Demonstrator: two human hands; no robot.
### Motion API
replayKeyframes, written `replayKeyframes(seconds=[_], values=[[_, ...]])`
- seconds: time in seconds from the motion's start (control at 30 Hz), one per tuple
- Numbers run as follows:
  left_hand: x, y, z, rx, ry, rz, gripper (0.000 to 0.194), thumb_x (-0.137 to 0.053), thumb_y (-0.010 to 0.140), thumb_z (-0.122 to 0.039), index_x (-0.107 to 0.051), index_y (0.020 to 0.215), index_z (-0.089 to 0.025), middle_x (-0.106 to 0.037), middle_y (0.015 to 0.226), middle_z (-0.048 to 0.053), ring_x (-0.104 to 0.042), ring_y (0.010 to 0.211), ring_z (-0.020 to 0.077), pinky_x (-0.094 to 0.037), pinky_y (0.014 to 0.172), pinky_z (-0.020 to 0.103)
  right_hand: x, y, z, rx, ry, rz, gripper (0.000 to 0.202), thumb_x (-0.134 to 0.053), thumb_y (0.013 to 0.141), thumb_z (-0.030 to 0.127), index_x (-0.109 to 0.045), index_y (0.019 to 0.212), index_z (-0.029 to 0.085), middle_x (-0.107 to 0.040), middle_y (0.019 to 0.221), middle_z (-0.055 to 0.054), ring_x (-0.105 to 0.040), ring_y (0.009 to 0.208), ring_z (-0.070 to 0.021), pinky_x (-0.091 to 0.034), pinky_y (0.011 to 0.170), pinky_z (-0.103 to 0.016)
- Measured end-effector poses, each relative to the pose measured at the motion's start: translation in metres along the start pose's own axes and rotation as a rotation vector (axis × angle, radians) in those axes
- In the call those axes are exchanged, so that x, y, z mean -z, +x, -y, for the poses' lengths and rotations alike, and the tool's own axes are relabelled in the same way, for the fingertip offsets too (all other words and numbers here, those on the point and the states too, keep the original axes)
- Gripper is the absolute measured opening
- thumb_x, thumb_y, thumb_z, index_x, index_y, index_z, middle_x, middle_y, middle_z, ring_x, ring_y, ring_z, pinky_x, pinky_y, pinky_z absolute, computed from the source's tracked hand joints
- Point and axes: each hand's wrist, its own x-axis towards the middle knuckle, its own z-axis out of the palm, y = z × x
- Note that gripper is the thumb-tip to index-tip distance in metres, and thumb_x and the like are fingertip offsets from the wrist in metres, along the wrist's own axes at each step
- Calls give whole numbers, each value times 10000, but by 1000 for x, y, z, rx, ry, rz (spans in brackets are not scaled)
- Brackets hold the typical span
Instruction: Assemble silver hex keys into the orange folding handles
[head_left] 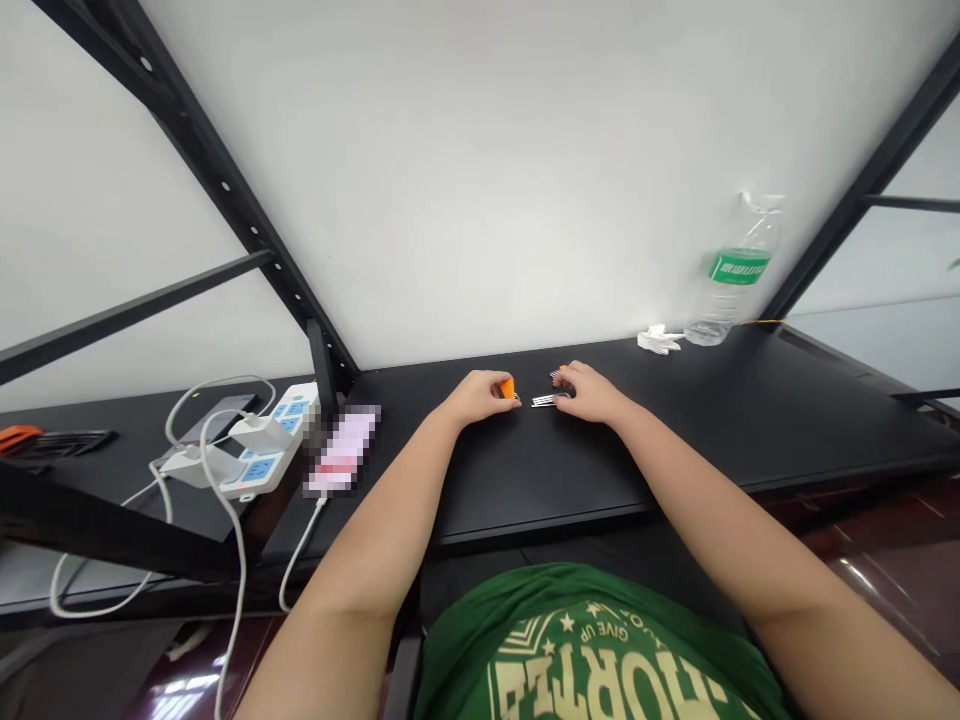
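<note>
My left hand (480, 398) is closed, thumb and fingers pinching a small orange piece (508, 387) above the black tabletop. Something metallic shows at its lower edge, too small to name. To the right, my right hand (591, 392) is closed on a black-ended piece with thin metal prongs (546, 401), which point left toward my other hand. A second pronged piece with a bit of orange (559, 373) shows by the right fingertips; whether it is gripped or lies on the table I cannot tell. A short gap separates the two hands.
A phone (346, 450) with a white cable lies left on the black table (525, 490). Beyond the black metal frame (225, 190) sit a white power strip (281, 440), chargers and an orange-and-black item (52, 440). Back right are a crumpled tissue (658, 340) and a clear bottle (731, 275).
</note>
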Motion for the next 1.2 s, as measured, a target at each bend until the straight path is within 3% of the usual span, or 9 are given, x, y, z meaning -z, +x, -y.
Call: replayKeyframes(seconds=[0.07,0.27,0.5,0.63,0.77,0.93,1.07,1.2], values=[[-1,0,1,-3,-3,0,275,-742,768,-459,-659,818,-201,-640,705,-21,-538,617,123,-394,587,250,-7,0,2,29,-33,17,210,-688,762,217,-655,969,211,-631,1127,-96,-559,1063,-267,-465,878,-360],[-4,2,-1,-24,3,-10,258,-743,767,-438,-662,833,-202,-651,719,-25,-535,615,119,-400,595,253,-25,3,4,36,-102,15,142,-631,763,107,-616,875,191,-624,1024,-115,-536,980,-270,-452,856,-371],[-9,4,-9,-84,53,-34,256,-766,750,-424,-655,823,-205,-656,764,-25,-543,641,125,-411,637,264,-18,1,15,85,-36,-109,145,-581,839,130,-645,955,189,-628,1042,-105,-558,982,-250,-446,895,-384],[-12,4,-16,-150,119,-32,203,-736,788,-393,-649,846,-218,-652,779,-28,-562,679,133,-417,674,263,-16,-2,27,224,82,-72,150,-534,938,186,-683,931,208,-648,988,-60,-598,890,-185,-471,849,-327],[-13,3,-20,-191,189,-33,178,-715,808,-377,-652,875,-225,-648,799,-21,-574,711,147,-414,691,272,-18,-3,34,285,156,-51,143,-552,919,181,-682,866,203,-657,926,-52,-601,848,-179,-468,819,-327],[-14,4,-20,-185,251,-14,205,-731,801,-377,-675,945,-242,-650,824,-16,-577,732,159,-388,677,283,-18,-2,34,238,198,-46,102,-598,844,198,-637,750,198,-636,830,-33,-572,761,-164,-451,767,-319],[-14,5,-15,-156,293,-3,219,-738,802,-373,-676,967,-243,-657,847,-2,-575,746,172,-370,656,294,-16,-1,30,101,203,-46,98,-610,798,237,-615,707,198,-625,783,-25,-563,743,-170,-446,739,-322],[-7,5,-7,-107,321,5,208,-744,803,-400,-664,904,-236,-653,834,-1,-565,728,173,-356,637,294,-5,-2,24,-32,218,75,159,-552,829,291,-646,740,200,-607,692,5,-541,619,-146,-419,597,-280]])
